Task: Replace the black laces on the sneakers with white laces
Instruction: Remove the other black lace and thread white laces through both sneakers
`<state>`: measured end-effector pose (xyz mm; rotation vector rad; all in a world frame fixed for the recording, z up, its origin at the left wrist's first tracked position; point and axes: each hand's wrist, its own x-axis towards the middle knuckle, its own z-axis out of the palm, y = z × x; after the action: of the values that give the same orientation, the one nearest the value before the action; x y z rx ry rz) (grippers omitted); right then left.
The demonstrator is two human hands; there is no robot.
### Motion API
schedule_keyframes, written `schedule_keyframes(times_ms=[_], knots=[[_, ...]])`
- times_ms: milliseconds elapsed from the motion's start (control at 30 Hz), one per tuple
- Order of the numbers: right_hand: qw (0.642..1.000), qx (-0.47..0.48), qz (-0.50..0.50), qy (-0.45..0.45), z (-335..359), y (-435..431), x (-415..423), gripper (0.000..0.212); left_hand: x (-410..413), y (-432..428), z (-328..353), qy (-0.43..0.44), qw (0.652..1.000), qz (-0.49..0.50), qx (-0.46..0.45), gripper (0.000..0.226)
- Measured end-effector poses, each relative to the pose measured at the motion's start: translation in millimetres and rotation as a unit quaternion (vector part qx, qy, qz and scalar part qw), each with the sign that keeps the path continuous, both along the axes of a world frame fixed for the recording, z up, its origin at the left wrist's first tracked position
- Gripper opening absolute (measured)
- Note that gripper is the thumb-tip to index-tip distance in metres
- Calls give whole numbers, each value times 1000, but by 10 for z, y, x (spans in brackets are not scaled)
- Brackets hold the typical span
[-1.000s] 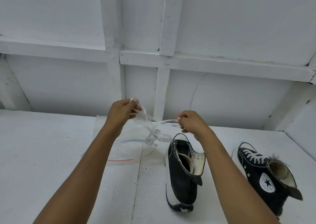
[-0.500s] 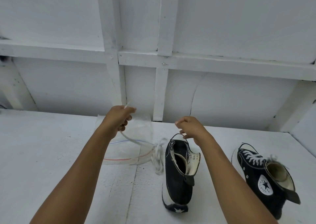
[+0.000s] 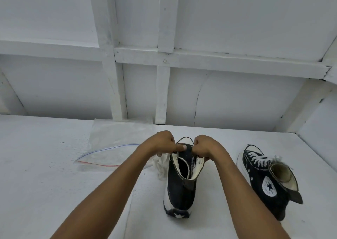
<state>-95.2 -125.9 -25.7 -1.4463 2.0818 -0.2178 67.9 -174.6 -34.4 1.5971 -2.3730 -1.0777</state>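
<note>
The left hand (image 3: 161, 144) pinched the white lace (image 3: 160, 165) beside the unlaced sneaker (image 3: 179, 191), whose eyelet edge the right hand (image 3: 207, 146) pinched.

Back wall (image 3: 237, 20) was white-painted board w/ a timber frame: a horiz. rail (image 3: 218, 60) ran across approx. mid-height, met by two vert. posts, a wider left post (image 3: 111, 74) & a narrower right post (image 3: 163, 93). A thin curved crack (image 3: 197, 100) ran down the panel just right of the narrower post. A diagonal brace (image 3: 300, 107) sloped down at the counter's far right corner. The counter (image 3: 45, 184) was white, matte, a bit gritty, w/ a seam (image 3: 128, 220) running front to back. Light was soft & even.
</note>
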Motion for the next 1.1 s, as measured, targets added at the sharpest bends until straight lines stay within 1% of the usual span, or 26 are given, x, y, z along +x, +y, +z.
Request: schedule_keyframes(times_ms=[100,200,333,433,467,500,567,600,667,733,833,933,1100], knots=[[1000,8,-9,-29,37,111,-96,14,-150,27,-1,8,1000,0,5,32],[998,14,-7,-57,103,207,-177,18,-252,74,71,12,1000,-11,4,20],[998,46,21,-46,184,292,-247,17,-305,186,128,22,997,-41,64,19],[996,73,27,-41,152,347,-302,10,-276,218,68,33,993,-63,95,17],[996,81,32,-28,129,360,-325,8,-260,214,54,43,992,-67,97,17],[996,83,34,-22,103,365,-348,11,-236,197,44,55,992,-67,91,16],[997,62,15,-50,31,359,-394,19,-184,145,27,85,992,-62,74,9],[998,33,4,-58,-1,352,-415,18,-163,114,20,104,990,-60,73,9],[998,-35,3,-53,-26,358,-429,9,-134,62,12,131,987,-55,78,16],[995,-68,23,-72,-32,369,-417,5,-120,21,11,122,988,-54,78,18],[993,-68,53,-78,-62,365,-380,10,-127,7,1,84,990,-66,91,20],[993,-62,63,-79,-120,324,-359,13,-153,22,-42,74,989,-74,107,24],[989,-72,61,-112,-216,293,-351,7,-168,15,-120,77,989,-72,108,26]])
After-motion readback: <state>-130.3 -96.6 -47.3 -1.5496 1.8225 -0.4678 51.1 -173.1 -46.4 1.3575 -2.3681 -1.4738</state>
